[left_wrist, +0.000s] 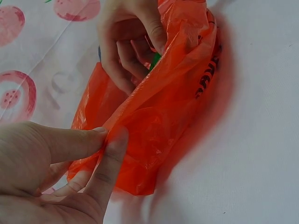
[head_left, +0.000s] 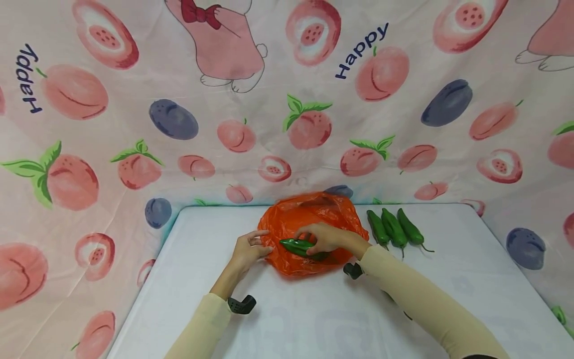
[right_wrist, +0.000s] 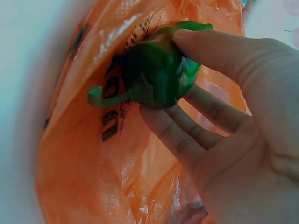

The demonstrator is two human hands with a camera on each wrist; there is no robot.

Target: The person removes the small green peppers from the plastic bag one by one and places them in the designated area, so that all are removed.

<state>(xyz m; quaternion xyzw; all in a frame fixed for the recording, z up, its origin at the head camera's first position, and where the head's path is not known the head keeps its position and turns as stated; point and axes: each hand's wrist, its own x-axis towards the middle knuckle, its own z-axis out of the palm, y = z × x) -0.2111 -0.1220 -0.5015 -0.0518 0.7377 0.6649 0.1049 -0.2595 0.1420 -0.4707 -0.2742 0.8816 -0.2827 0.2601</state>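
An orange-red plastic bag [head_left: 309, 212] lies at the far middle of the white table, its mouth spread open toward me. My right hand [head_left: 324, 237] grips a green pepper [head_left: 296, 245] at the bag's opening. In the right wrist view, thumb and fingers curl round the pepper [right_wrist: 154, 70], whose stem points left, with printed bag film behind it. My left hand [head_left: 248, 252] is at the bag's left side. Seen from the left wrist, its thumb and index finger pinch the bag's rim [left_wrist: 117, 119], while the right hand [left_wrist: 128, 39] reaches in behind the film.
Three green peppers [head_left: 393, 227] lie side by side on the table [head_left: 215, 224], right of the bag. A fruit-printed cloth [head_left: 269, 109] hangs behind the table's far edge. Beneath the right forearm, a small dark thing is mostly hidden.
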